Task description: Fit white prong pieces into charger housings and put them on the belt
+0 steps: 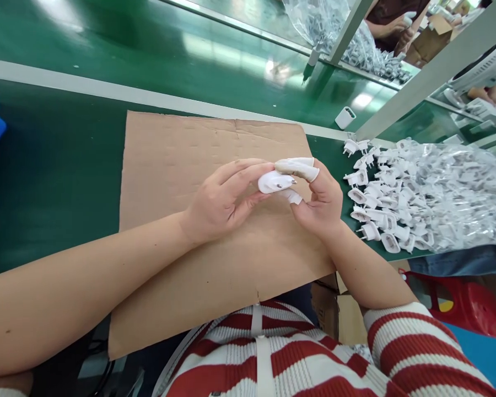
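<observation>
Both hands meet over a brown cardboard sheet (215, 275) on the green table. My left hand (219, 201) pinches a small white plug part (274, 181) with two metal pins. My right hand (320, 201) wears white finger cots on its fingertips and holds the same plug part from the right side, thumb below and fingers above it.
A heap of several white plug parts (380, 204) lies to the right, partly in a clear plastic bag (458, 193). A single white adapter (345, 117) stands further back. Grey frame posts (421, 82) rise at upper right; another person's hands (400, 27) work beyond. A red stool (463, 303) stands below.
</observation>
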`<state>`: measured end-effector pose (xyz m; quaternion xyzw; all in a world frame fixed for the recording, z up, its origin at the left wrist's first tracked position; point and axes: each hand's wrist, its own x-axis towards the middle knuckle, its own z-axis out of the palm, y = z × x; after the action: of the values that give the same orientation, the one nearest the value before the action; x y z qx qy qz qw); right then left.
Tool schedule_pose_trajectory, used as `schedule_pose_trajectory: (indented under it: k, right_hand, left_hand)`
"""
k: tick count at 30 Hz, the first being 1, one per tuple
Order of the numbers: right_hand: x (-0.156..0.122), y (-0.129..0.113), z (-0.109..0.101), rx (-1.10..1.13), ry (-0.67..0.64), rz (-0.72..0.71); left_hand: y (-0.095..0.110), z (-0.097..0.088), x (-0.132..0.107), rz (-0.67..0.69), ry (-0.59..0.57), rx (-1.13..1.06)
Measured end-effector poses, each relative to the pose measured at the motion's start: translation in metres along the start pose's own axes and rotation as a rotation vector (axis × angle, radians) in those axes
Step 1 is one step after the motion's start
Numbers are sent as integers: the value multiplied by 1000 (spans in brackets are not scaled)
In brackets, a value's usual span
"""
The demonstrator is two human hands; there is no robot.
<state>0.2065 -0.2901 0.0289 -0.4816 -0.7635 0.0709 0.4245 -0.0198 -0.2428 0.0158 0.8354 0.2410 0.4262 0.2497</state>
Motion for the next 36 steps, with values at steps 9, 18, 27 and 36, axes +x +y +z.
schedule_pose_trajectory:
  k: [9, 18, 27, 36]
  right_hand:
    - [3, -4, 5, 17, -35, -59]
    - [13, 12, 9, 265, -129, 128]
    - [34, 82, -37, -437, -1, 615]
    - [31, 120, -46, -596, -222, 896]
  left_hand:
    - [8, 4, -2, -370, 19, -323]
    - [-14, 2, -2, -445, -124, -364]
    - [-24, 9, 9, -702, -32, -348]
    - [-91, -8, 104, -630, 33, -12]
